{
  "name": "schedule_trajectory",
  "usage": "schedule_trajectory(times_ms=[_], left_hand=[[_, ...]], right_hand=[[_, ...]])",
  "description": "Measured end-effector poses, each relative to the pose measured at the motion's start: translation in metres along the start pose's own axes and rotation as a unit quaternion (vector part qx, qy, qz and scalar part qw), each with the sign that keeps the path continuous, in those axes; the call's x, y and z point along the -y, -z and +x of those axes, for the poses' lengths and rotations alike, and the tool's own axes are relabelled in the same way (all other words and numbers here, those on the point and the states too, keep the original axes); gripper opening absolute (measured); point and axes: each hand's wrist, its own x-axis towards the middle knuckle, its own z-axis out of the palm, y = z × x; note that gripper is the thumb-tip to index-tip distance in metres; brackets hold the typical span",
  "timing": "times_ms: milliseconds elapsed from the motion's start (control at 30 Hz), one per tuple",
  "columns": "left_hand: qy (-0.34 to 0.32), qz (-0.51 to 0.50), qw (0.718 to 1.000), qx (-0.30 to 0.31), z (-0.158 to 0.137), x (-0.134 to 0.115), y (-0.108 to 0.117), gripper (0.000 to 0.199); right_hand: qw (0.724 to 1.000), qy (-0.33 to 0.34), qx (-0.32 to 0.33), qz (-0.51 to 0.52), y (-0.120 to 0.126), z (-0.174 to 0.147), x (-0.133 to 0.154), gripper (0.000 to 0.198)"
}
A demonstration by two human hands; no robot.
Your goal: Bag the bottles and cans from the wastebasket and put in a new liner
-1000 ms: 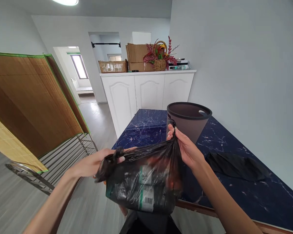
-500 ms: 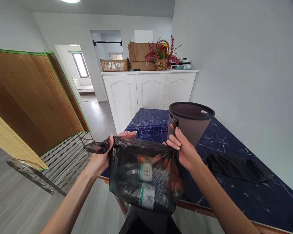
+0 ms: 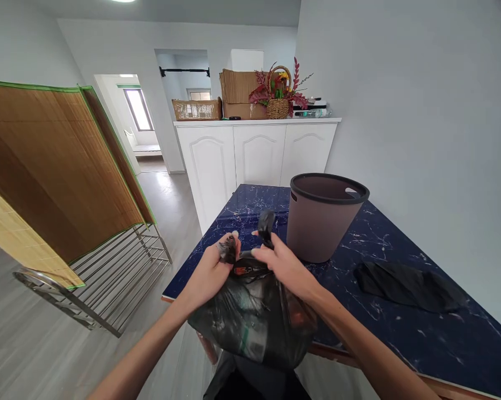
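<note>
A filled black plastic garbage bag (image 3: 254,325) hangs at the near edge of the table, its thin film showing bottles with white and green labels and something orange inside. My left hand (image 3: 217,264) is closed round one gathered end of the bag's mouth. Close beside it, my right hand (image 3: 281,258) grips the other gathered end, which sticks up above the fingers. Between the two hands the mouth is drawn in, with a small gap showing orange. A mauve trash can (image 3: 319,228) with a dark rim stands just beyond my right hand.
The blue marble-patterned table (image 3: 384,239) carries a flat black plastic bag (image 3: 409,286) on the right. A metal rack (image 3: 121,278) with a bamboo mat (image 3: 59,172) stands left. Behind is a white cabinet (image 3: 259,150) with cardboard boxes (image 3: 238,89) and a flower basket (image 3: 277,108).
Both hands have come together from the bag's two sides, bunching its stretched mouth. My right hand has moved left, away from the trash can's front.
</note>
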Motion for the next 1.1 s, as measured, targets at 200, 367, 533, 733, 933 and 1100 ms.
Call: schedule_trajectory(times_ms=[200, 367, 533, 733, 933, 1100], left_hand=[[0.026, 0.265, 0.963, 0.037, 0.002, -0.006, -0.019, 0.012], [0.065, 0.467, 0.880, 0.059, 0.004, -0.014, -0.034, 0.017], [0.001, 0.421, 0.902, 0.095, 0.001, -0.011, -0.019, 0.014], [-0.062, 0.190, 0.964, 0.177, -0.006, 0.000, 0.016, 0.043], [0.018, 0.014, 0.986, 0.168, -0.006, 0.008, 0.021, 0.043], [0.022, -0.081, 0.995, 0.061, -0.007, 0.008, 0.019, 0.044]], right_hand=[[0.994, -0.010, 0.071, -0.086, -0.026, -0.008, 0.021, 0.070], [0.999, 0.013, -0.047, 0.007, -0.041, 0.002, 0.007, 0.052], [0.993, -0.027, -0.084, 0.084, -0.034, 0.013, -0.001, 0.069], [0.986, -0.032, -0.059, 0.154, -0.020, 0.016, -0.003, 0.074], [0.977, -0.052, 0.037, 0.204, -0.013, 0.016, 0.002, 0.072], [0.953, -0.049, 0.037, 0.296, -0.006, 0.016, -0.001, 0.045]])
